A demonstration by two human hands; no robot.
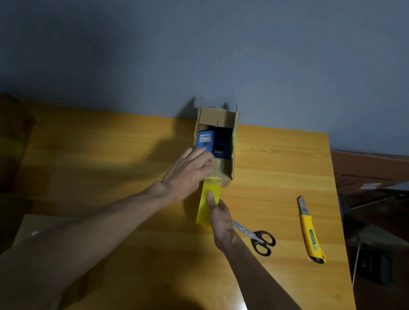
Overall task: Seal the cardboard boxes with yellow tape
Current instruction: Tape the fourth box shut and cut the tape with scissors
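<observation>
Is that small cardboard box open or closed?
Open: the cardboard box has flaps standing up and a blue item shows inside. Its near end trails yellow tape, in the right hand.

The table is glossy varnished wood, with glare at 5 o'clock. The box is matt brown cardboard; the tape looks smooth plastic. The scissors pair bright metal with black plastic; the knife, yellow plastic.

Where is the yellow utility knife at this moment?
In the head view, the yellow utility knife lies on the wooden table, right of the black-handled scissors, near the table's right edge.
</observation>
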